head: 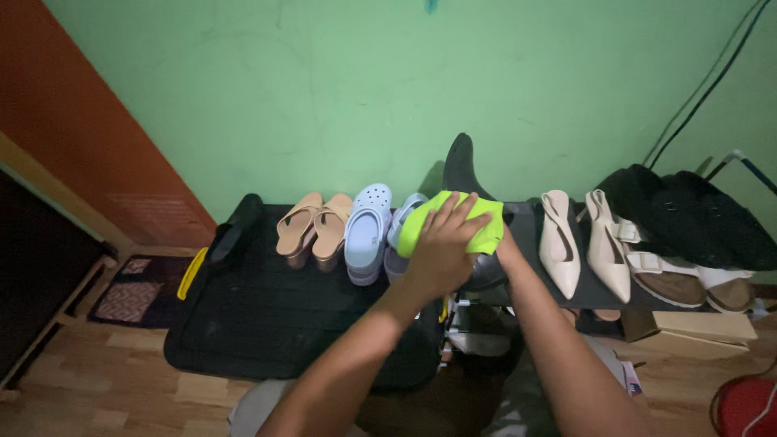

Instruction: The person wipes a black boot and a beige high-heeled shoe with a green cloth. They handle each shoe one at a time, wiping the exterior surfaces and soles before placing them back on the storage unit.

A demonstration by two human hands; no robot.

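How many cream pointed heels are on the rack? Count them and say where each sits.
2: one cream heel right of the hands and the lime cloth, the other cream heel beside it, next to the buckled sandals. None seems hidden.
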